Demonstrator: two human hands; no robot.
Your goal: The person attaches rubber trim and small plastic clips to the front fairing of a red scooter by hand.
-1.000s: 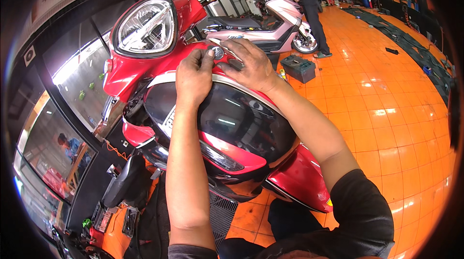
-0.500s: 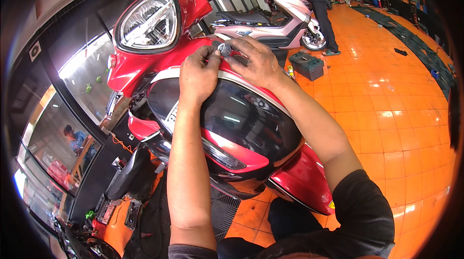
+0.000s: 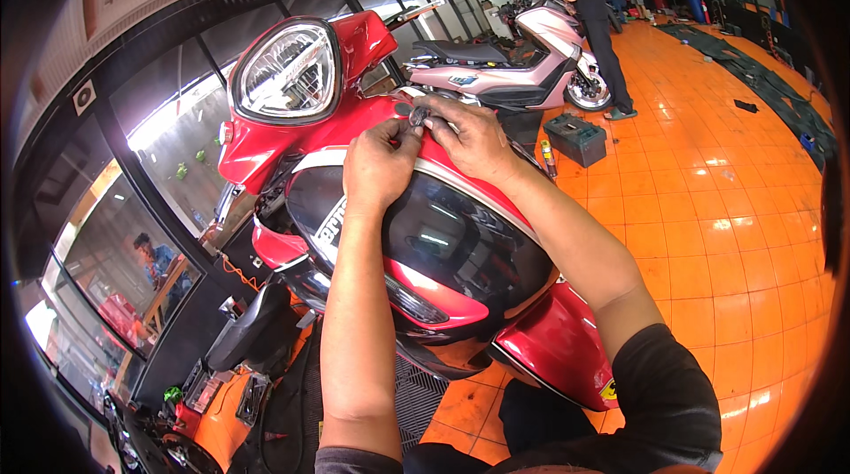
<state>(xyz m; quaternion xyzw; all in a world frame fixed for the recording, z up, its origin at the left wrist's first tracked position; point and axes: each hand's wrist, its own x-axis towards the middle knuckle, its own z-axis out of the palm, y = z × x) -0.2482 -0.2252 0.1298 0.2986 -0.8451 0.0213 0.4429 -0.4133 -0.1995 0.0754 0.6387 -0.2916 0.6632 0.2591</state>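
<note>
Above the front panel [image 3: 363,120] of a red scooter, my left hand [image 3: 382,164] and my right hand [image 3: 471,142] meet at a small round badge-like piece [image 3: 419,118], both with thumb and fingertips closed on it. A dark round spot [image 3: 402,109] shows on the red panel just behind and left of the piece. Below my hands is the glossy black side panel [image 3: 443,235] with pale trim and a red streak. The headlight [image 3: 285,69] is up to the left.
A pink scooter [image 3: 496,80] stands behind, with a person [image 3: 593,31] beside it. A dark toolbox [image 3: 574,139] and spray can [image 3: 548,160] sit on orange tiles [image 3: 708,235]. At left are a detached black seat [image 3: 239,332] and glass walls with someone seated [image 3: 159,266] beyond.
The round piece has shifted slightly and turned, showing more of the dark spot behind it. My fingertips follow it. The whole view has shifted down and slightly right.
</note>
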